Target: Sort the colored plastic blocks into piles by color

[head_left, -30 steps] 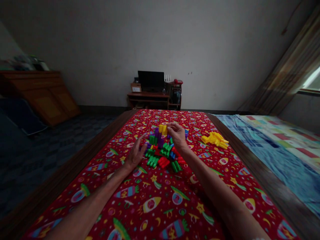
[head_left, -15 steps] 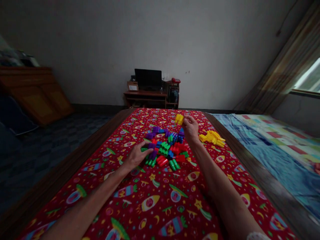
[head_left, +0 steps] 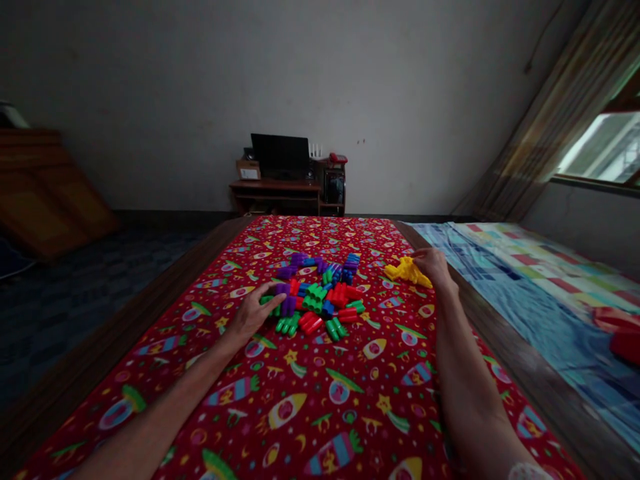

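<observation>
Right hand (head_left: 434, 265) down at yellow pile (head_left: 406, 272); left hand (head_left: 255, 312) on purple

Half a second ago the right hand has a yellow block up over the table (head_left: 320, 380); now it's lowered, out at the yellow pile on the table's right side. Right grip: fingers nearly together, bent onto the pile's far right edge. From where I stand, can't tell if it has hold of a block; everything there blends into yellow. Left grip: narrow, thumb and fingers on a purple block (head_left: 289, 307), same as in the last look. That block sits at the left edge of the mixed pile (head_left: 315, 298), well apart from the yellow one. Near side of the mix: green block (head_left: 287, 325), red block (head_left: 311, 323), another green block (head_left: 335, 328). Far side: purple pieces (head_left: 300, 259) left, blue pieces (head_left: 351, 263) right. Red patterned cloth covers the tabletop. Blue sheet (head_left: 480, 293) to the right, monitor (head_left: 280, 155) by the back wall.
</observation>
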Motion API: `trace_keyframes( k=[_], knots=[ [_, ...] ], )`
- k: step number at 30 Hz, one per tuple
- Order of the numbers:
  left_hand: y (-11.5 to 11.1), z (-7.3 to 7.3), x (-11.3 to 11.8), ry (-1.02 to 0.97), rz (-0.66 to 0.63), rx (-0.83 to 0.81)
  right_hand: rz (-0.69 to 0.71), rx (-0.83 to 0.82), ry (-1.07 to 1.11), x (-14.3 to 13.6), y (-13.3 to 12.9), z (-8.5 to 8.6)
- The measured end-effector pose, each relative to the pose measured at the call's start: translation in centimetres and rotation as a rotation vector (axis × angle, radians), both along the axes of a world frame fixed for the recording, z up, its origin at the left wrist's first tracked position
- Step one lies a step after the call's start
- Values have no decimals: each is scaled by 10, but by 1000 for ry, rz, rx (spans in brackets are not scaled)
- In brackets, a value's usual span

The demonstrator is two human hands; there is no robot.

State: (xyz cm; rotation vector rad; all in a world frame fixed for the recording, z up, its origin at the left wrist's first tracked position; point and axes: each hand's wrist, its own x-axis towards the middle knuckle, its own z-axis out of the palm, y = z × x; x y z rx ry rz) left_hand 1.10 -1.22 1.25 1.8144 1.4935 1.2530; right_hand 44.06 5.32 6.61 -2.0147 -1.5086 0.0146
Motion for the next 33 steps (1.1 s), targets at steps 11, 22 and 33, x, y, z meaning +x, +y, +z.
trace_keyframes(
  k=[11,22,33],
  knots=[
    [15,-17,-24,187,285,118,933,177,46,-182,-19,4],
    [10,-19,-21,246,210,198,870,-13,-378,-226,-44,-19],
    [12,-21,-25,163,193,150,1055,-130,-538,-277,-18,-22]
  ],
)
